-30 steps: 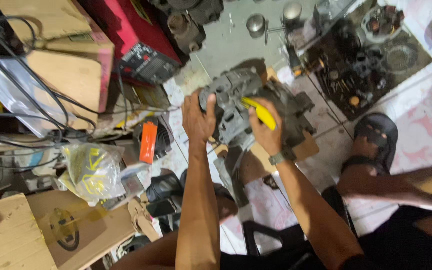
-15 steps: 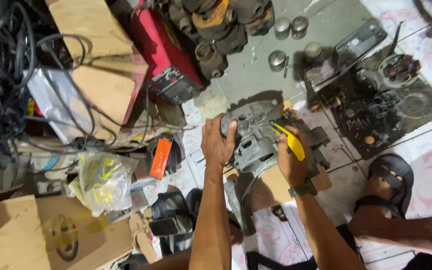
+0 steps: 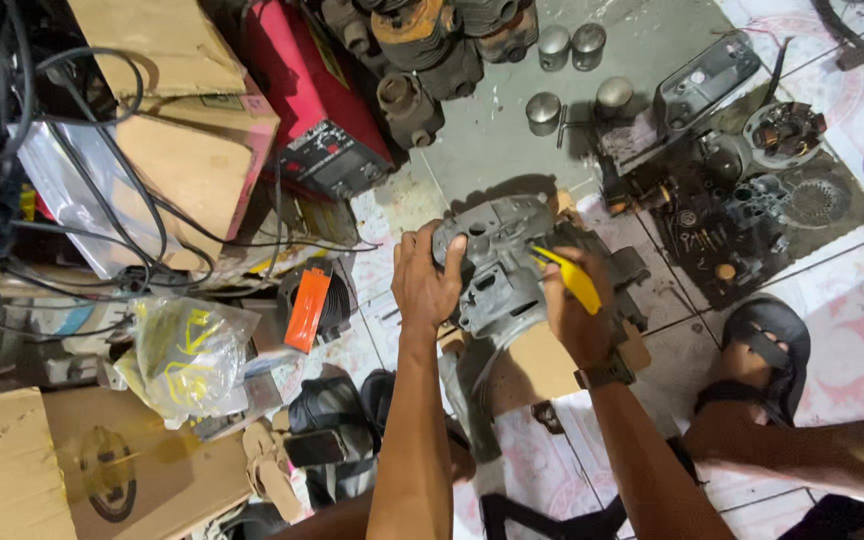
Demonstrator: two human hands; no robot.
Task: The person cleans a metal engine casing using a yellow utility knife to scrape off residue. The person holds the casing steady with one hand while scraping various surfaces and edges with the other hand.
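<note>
A grey metal engine casing [image 3: 505, 262] rests on a piece of cardboard [image 3: 544, 360] on the tiled floor. My left hand [image 3: 422, 278] grips the casing's left edge, thumb hooked over its top. My right hand [image 3: 577, 318] holds a yellow-handled tool [image 3: 572, 279] whose tip rests against the middle of the casing. A watch sits on my right wrist.
A red welding machine [image 3: 317, 105] and cardboard boxes [image 3: 187, 130] stand at the upper left amid black cables. Several dark engine parts [image 3: 727, 195] lie at the upper right. My sandalled foot [image 3: 762, 355] is at the right. A plastic bag [image 3: 187, 355] lies left.
The view has shifted slightly; both hands stay on the casing, and the yellow-handled tool keeps its place against it.
</note>
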